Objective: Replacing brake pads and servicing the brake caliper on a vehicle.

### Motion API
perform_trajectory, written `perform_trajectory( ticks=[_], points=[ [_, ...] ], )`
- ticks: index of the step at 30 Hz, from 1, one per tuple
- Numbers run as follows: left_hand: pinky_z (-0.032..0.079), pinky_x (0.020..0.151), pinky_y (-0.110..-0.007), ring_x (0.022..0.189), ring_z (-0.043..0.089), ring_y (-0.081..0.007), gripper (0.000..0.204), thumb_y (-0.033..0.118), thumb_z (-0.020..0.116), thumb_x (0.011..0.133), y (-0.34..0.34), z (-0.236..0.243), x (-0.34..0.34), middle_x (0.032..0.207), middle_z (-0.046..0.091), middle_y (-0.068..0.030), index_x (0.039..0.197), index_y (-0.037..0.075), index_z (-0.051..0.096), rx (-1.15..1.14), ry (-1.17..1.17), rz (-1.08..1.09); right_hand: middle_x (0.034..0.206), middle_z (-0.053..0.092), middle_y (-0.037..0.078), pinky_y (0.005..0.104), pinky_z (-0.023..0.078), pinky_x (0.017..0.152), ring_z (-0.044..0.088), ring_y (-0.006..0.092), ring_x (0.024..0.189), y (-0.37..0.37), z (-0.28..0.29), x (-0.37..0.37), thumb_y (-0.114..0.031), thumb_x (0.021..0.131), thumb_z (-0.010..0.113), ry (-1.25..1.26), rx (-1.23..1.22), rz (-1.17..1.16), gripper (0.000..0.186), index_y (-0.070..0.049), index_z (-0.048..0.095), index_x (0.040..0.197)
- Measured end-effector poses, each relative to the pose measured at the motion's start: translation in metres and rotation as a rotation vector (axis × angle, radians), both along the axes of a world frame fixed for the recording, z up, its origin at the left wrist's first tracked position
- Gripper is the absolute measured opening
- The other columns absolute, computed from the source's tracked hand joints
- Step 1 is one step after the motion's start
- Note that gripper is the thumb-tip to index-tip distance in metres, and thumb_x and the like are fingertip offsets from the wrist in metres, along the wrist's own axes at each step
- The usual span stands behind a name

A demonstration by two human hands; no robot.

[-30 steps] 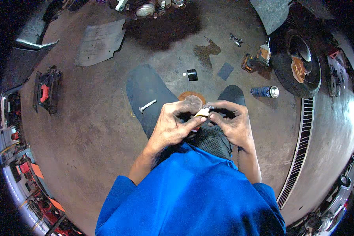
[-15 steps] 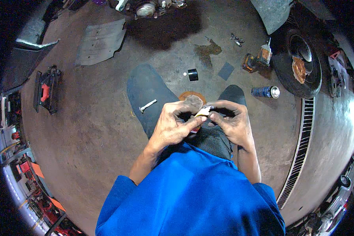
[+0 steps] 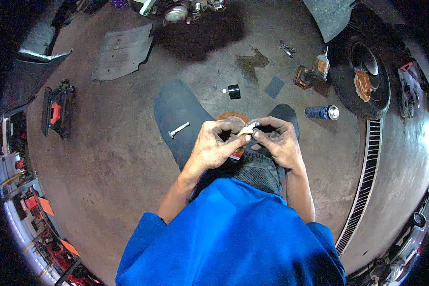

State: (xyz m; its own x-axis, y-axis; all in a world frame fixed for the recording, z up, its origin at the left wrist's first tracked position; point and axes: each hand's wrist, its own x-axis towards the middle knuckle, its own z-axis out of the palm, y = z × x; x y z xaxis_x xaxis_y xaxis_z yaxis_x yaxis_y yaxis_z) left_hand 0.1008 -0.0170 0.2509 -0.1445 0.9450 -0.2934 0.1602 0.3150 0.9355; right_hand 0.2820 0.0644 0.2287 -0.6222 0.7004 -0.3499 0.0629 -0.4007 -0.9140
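Between my thighs, my left hand (image 3: pixel 215 147) pinches a small white-and-yellow piece (image 3: pixel 247 129) between thumb and fingers. My right hand (image 3: pixel 279 141) closes on its other end, where something small and metallic shows at the fingertips; its kind is too small to tell. The fingers of both hands are darkened with grime. A silvery metal pin (image 3: pixel 179 129) with a wider head lies on my left trouser leg. Below the hands, part of a red and yellow printed item (image 3: pixel 238 153) shows. An orange-brown round thing (image 3: pixel 232 116) is partly hidden behind my left hand.
On the floor ahead are a black cylinder (image 3: pixel 234 91), a dark square sheet (image 3: pixel 274 87) and a wet stain. To the right stand a spray can (image 3: pixel 321 112) lying down, a cordless power tool (image 3: pixel 319 66), a tyre (image 3: pixel 379 95) and a floor grate (image 3: pixel 364 190). A grey panel (image 3: pixel 124 52) lies far left.
Both hands have shifted slightly, and the white-and-yellow piece now sits a little higher and shows more. More of the red printed item below is visible.
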Motion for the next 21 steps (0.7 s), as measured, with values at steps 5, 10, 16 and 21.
perform_trajectory(
  ticks=[5,10,16,21],
  points=[
    [0.047,0.055,-0.024,0.060,0.058,-0.0077,0.029,0.024,0.077,0.078,0.010,-0.017,0.003,0.069,0.067,-0.0047,0.086,-0.003,0.070,-0.089,0.056,0.048,0.106,0.066,0.015,0.0264,0.056,0.070,0.066,0.0170,0.084,0.003,-0.021,-0.001,-0.008,0.085,0.070,0.058,-0.039,0.021,0.033,0.003,0.058,0.113],
    [0.052,0.064,-0.029,0.065,0.065,-0.0162,0.038,0.020,0.080,0.074,-0.006,-0.029,-0.012,0.080,0.071,-0.0102,0.104,0.000,0.070,-0.067,0.358,0.057,0.108,0.064,0.023,0.0323,0.056,0.078,0.066,0.0252,0.091,0.011,-0.084,-0.020,-0.003,0.083,0.070,0.157,-0.107,-0.145,0.061,-0.001,0.033,0.131],
    [0.053,0.078,-0.035,0.085,0.067,-0.0249,0.044,0.018,0.083,0.069,-0.086,-0.040,-0.093,0.096,0.069,-0.0158,0.108,0.005,0.069,-0.045,0.841,0.422,0.113,0.062,0.024,0.0340,0.053,0.087,0.065,0.0268,0.101,0.023,-0.150,-0.041,0.000,0.082,0.068,-0.123,0.111,-0.100,0.063,0.002,0.032,0.133],
    [0.052,0.077,-0.035,0.086,0.066,-0.0238,0.044,0.010,0.080,0.069,-0.109,-0.079,-0.108,0.089,0.070,-0.0130,0.111,0.005,0.068,-0.079,0.539,0.418,0.122,0.059,0.020,0.0338,0.050,0.093,0.060,0.0250,0.111,0.019,-0.133,-0.050,-0.001,0.084,0.066,0.064,-0.094,0.126,0.049,0.002,0.043,0.127]
  ],
)
